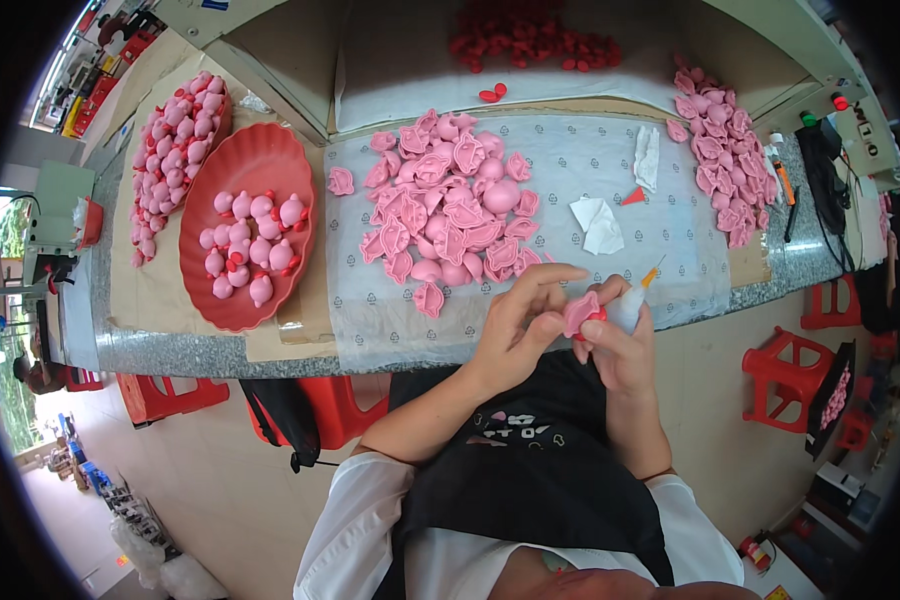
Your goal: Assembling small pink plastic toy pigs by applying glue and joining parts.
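Observation:
In front of my apron, a small pink plastic shell [580,312] with a red part [595,317] at its edge sits between my hands. My left hand [522,330] has its thumb against the shell's left side, its index finger stretched out above. My right hand [622,350] presses its thumb by the red part while also gripping a white squeeze bottle [628,308], whose orange needle tip [651,276] points up and away. Beyond my left hand lies a heap of loose pink shells [450,205], some hollow side up, some domed.
A red scalloped tray [202,285] with round pink-and-red pieces stands at left, beside a fuller heap [175,140]. Crumpled tissue [598,225] lies right of centre. More pink shells [720,150] are at right; red parts [530,35] fill the shelf. Red stools [785,375] stand behind.

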A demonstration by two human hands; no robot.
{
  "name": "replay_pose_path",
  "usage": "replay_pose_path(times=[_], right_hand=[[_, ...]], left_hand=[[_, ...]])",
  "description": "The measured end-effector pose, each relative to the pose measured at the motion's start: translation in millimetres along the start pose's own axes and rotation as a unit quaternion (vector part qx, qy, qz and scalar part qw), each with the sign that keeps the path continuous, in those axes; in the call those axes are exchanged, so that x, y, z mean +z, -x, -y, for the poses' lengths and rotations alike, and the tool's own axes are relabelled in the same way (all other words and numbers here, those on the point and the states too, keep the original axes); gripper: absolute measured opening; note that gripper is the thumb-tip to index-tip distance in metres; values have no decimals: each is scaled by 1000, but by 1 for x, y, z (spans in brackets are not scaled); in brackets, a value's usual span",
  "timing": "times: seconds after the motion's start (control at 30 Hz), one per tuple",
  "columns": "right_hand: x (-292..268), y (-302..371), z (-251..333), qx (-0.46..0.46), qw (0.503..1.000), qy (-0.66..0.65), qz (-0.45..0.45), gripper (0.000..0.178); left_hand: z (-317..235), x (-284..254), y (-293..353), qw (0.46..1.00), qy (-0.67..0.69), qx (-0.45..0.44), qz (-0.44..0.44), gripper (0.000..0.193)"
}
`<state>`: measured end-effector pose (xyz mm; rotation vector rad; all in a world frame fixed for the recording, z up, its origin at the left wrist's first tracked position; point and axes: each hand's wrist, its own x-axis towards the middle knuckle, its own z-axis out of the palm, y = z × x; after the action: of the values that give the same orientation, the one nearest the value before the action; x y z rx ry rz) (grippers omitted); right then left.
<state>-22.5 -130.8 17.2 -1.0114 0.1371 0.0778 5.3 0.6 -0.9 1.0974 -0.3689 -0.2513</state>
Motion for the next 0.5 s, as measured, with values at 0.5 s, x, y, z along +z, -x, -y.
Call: replay_pose_path(times=[0.5], right_hand=[[7,11,2,111,977,-184,4,37]], left_hand=[[4,-4,-6,978,-80,167,99,36]])
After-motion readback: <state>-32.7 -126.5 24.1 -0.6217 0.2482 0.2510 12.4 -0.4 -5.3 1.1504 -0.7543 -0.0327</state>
